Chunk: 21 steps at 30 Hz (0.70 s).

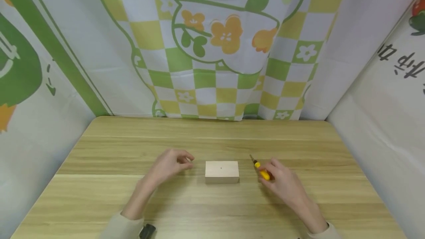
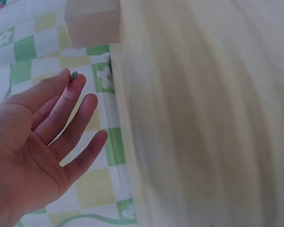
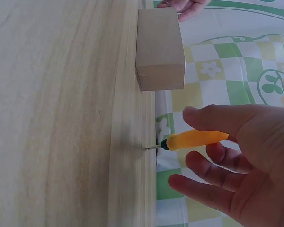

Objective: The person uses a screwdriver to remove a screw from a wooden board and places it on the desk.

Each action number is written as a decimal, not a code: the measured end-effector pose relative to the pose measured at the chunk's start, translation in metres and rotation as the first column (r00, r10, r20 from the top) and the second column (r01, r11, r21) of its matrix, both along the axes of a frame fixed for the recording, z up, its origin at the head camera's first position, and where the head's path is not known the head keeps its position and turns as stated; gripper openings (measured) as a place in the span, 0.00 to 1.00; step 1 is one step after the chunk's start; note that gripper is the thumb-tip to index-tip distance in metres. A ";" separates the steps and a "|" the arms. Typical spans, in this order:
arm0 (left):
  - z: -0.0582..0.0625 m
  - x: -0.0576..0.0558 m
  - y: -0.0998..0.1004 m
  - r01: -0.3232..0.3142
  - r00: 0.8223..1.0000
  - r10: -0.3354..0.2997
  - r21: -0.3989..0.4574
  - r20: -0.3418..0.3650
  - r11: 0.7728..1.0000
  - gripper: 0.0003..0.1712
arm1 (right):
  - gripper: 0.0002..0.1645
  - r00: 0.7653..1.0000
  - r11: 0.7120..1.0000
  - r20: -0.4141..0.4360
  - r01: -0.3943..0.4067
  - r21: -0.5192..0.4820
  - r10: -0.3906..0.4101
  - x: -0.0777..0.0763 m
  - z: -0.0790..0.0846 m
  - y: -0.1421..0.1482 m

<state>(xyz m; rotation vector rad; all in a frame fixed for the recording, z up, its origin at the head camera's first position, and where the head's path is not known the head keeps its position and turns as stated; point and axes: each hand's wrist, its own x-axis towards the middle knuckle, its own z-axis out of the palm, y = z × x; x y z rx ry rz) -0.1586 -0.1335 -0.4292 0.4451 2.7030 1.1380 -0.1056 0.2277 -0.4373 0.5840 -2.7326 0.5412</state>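
Observation:
A pale wooden block (image 1: 221, 172) with a small dark hole in its top lies on the table between the hands. To its left is my left hand (image 1: 170, 165), pinching a small metal screw (image 2: 74, 75) between thumb and index fingertip. My right hand (image 1: 282, 182) is right of the block and holds a screwdriver (image 1: 263, 172) by its yellow handle, between thumb and fingers. The screwdriver's thin metal shaft points away from me; in the right wrist view its tip (image 3: 147, 149) appears close to the tabletop, and whether it touches I cannot tell.
The wood-grain table (image 1: 109, 146) reaches back to a patterned curtain (image 1: 206, 84), with more printed cloth at both sides. A small black object (image 1: 147, 231) shows beside the left sleeve (image 1: 124, 227) at the near edge.

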 end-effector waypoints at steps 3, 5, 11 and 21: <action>-0.005 0.001 -0.005 0.006 1.000 -0.006 -0.003 -0.001 1.000 0.12 | 0.17 0.999 0.999 0.038 -0.024 0.024 0.023 0.000 0.000 0.001; -0.007 0.001 -0.008 0.016 1.000 -0.016 -0.004 -0.002 1.000 0.12 | 0.18 0.997 0.999 0.064 -0.036 0.040 0.033 0.000 -0.001 0.002; -0.010 -0.001 -0.009 0.052 0.999 -0.051 -0.006 0.014 0.999 0.12 | 0.22 0.983 0.995 0.180 -0.046 0.091 0.029 0.000 -0.003 0.005; -0.012 -0.006 -0.006 0.075 0.996 -0.074 -0.007 0.039 0.997 0.10 | 0.24 0.957 0.988 0.288 -0.069 0.137 0.027 0.001 -0.005 0.005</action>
